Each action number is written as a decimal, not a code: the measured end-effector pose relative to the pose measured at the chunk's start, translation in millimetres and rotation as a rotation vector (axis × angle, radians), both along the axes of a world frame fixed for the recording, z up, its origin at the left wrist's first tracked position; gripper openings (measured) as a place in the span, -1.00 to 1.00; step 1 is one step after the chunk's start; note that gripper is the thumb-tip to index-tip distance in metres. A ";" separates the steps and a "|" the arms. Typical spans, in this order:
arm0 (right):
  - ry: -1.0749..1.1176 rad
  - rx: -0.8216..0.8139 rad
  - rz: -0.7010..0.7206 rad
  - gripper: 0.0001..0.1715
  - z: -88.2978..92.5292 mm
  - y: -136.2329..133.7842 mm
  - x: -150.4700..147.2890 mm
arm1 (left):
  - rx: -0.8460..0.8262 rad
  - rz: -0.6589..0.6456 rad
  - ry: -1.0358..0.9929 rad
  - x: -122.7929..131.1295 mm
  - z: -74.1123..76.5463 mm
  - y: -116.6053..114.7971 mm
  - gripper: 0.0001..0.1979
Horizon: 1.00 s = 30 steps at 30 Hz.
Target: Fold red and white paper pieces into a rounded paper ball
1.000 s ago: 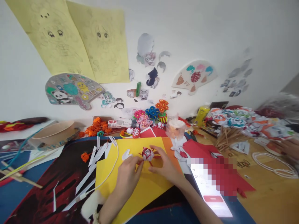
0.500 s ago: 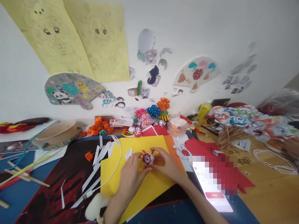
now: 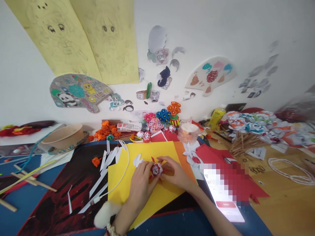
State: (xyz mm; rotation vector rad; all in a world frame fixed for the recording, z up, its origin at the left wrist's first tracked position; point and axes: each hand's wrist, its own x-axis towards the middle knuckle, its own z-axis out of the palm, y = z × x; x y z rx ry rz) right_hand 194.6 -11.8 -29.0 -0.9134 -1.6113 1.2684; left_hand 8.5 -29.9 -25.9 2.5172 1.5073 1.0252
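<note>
Between the fingers of both hands is a small red and white folded-paper ball [image 3: 156, 169], with red paper points sticking out at its top and right. My left hand [image 3: 142, 178] grips it from the left, thumb underneath. From the right, my right hand [image 3: 173, 172] pinches it, its fingertips partly hidden behind the ball. Both hands are over a yellow paper sheet [image 3: 120, 190]. A white scrap of paper [image 3: 137, 160] lies on the sheet just beyond my left hand.
White paper strips [image 3: 104, 173] and a white cable [image 3: 125, 173] lie at left. A lit phone [image 3: 221, 196] and red paper [image 3: 216, 155] are at right. Behind stand paper flowers [image 3: 154, 124], a plastic cup [image 3: 189, 131] and a yellow bottle [image 3: 216, 117]. Part of another person's hand [image 3: 310, 165] shows far right.
The paper ball has turned slightly in my fingers, and both hands still hold it. The view has shifted a little. At far right, the other person's hand has drawn back mostly out of view.
</note>
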 end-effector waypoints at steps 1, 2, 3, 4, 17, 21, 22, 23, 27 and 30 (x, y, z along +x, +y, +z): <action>0.008 -0.014 0.004 -0.43 0.8 -0.1 0.0 | 0.018 -0.006 0.015 -0.2 0.6 -0.6 -0.68; 0.020 -0.029 0.001 -0.43 1.4 -0.3 -0.1 | 0.035 -0.010 0.029 -0.5 1.5 -1.1 -0.69; 0.036 -0.047 -0.004 -0.41 1.8 -0.4 -0.2 | 0.048 -0.013 0.040 -0.8 2.4 -1.5 -0.70; 0.057 -0.072 0.001 -0.38 1.9 -0.6 -0.4 | 0.060 -0.018 0.048 -1.1 3.4 -1.9 -0.70; 0.187 -0.217 0.018 -0.18 -6.1 -1.9 -10.9 | 0.078 -0.014 0.150 -2.1 -1.3 0.9 -0.54; 0.203 -0.217 0.020 -0.13 -4.1 -2.9 -11.4 | 0.050 -0.021 0.090 -4.3 -2.2 2.7 -0.53; 0.208 -0.226 0.027 -0.11 -3.0 -2.9 -10.8 | 0.042 -0.027 0.073 -4.9 -2.4 3.5 -0.54; 0.219 -0.237 0.038 -0.09 -1.5 -2.7 -10.0 | 0.034 -0.035 0.052 -5.6 -2.4 4.3 -0.55; 0.275 -0.262 0.074 -0.09 5.6 -1.7 -6.2 | -0.022 -0.074 -0.063 -9.4 -1.6 7.3 -0.53; 0.309 -0.296 0.057 -0.21 10.5 -1.7 -5.2 | -0.078 -0.137 -0.123 -12.2 1.1 8.2 -0.51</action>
